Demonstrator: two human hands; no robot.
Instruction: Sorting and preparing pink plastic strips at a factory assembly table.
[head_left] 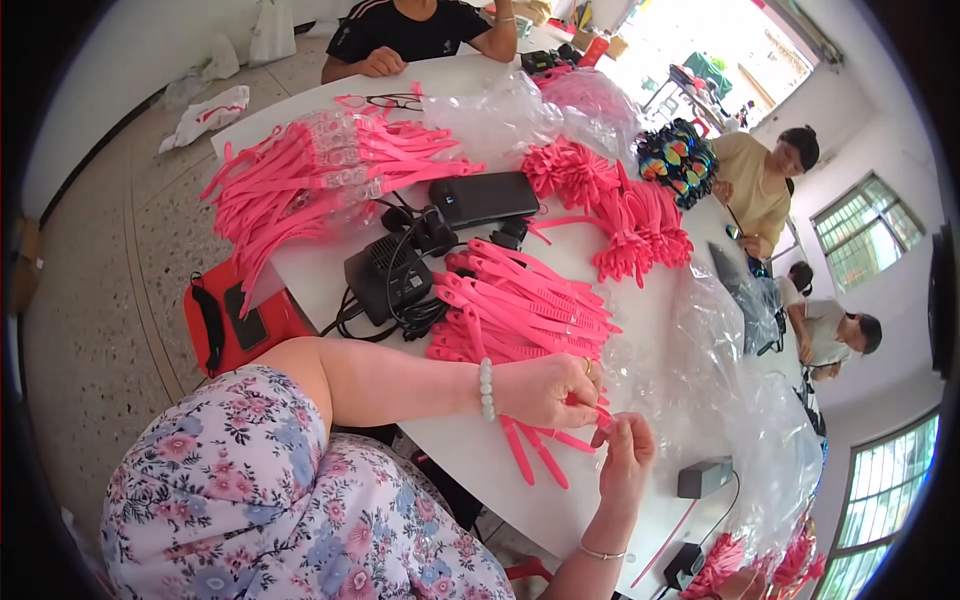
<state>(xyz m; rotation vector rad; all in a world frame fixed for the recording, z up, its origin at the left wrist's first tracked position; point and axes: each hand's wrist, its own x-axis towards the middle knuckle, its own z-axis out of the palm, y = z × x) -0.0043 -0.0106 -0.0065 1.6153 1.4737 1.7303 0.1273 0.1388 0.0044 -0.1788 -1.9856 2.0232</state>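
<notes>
My left hand [548,390], with a pale beaded bracelet at its wrist, is closed in a pinch over the white table. Fingertips of my right hand [628,450] are pinched close beside it. Between the two, both hold a small pink rubbery strap [603,421], mostly covered by the fingers. Just beyond my left forearm lies a pile of pink straps [525,300] with slotted lengths and rounded ends. Several loose strap ends [535,455] stick out below my left hand.
A larger heap of pink straps with clear plastic parts [320,165] lies at the far left. Black adapters and cables [390,275] sit near a black box [482,200]. Bundled pink straps [640,225], clear plastic bags [720,370] and a grey box [704,477] lie rightward. Several people sit around.
</notes>
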